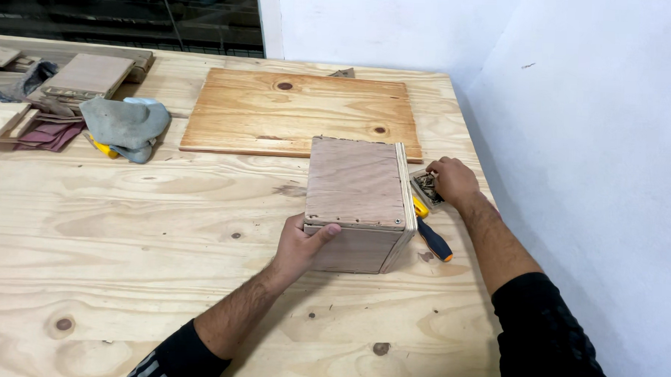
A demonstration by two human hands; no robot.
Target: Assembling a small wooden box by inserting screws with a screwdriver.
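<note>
The left hand [300, 243] grips the near left corner of a plywood box [357, 200] standing on the tabletop [126, 233], thumb pressed on its front edge. The right hand [451, 179], just right of the box, closes its fingers over a small tray of screws [427, 189]; a yellow-and-blue screwdriver [430, 233] lies beneath its wrist.

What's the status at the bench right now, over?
Left hand gripping plywood box at its near corner. Right hand reaching into small tray of screws. Screwdriver lying beside box.
</note>
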